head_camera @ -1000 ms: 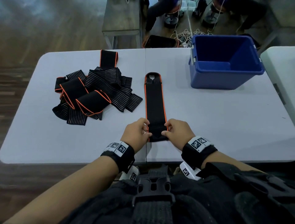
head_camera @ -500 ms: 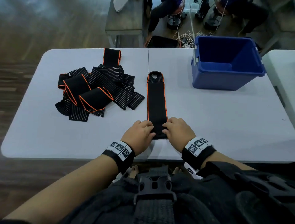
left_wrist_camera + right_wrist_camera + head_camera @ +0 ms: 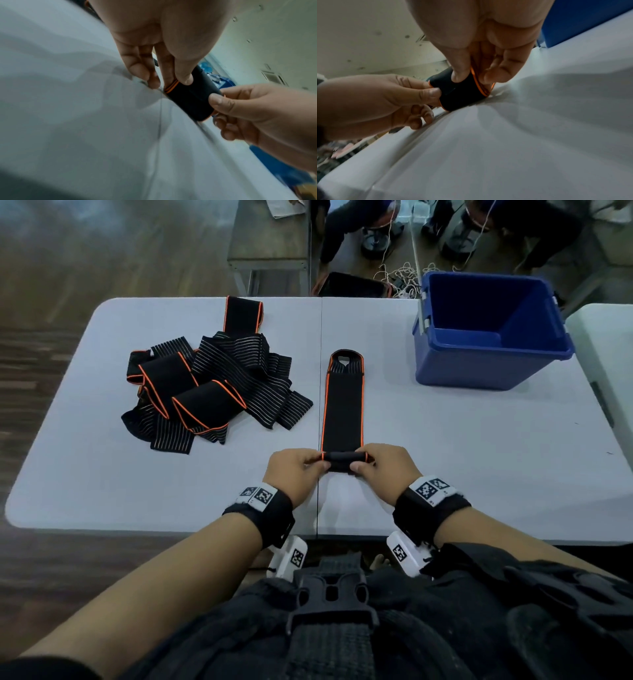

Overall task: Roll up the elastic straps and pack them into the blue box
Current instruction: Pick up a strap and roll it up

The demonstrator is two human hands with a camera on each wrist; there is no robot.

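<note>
A black elastic strap (image 3: 343,402) with orange edging lies lengthwise down the middle of the white table (image 3: 445,440). Its near end is wound into a small roll (image 3: 344,462) (image 3: 190,94) (image 3: 460,93). My left hand (image 3: 298,470) (image 3: 171,75) pinches the roll's left end between thumb and fingers. My right hand (image 3: 383,467) (image 3: 471,75) pinches its right end the same way. The blue box (image 3: 489,330) stands at the table's far right, with nothing visible inside. A heap of loose straps (image 3: 209,392) lies at the left.
A second white table (image 3: 606,364) adjoins the right edge. Beyond the far edge are a grey bench (image 3: 270,244), cables on the floor and people seated. Bare tabletop lies between the strap and the box.
The flat near end of the strap has been turned over into a small roll. Both hands have moved a little away from me along the strap, pinching the roll's ends.
</note>
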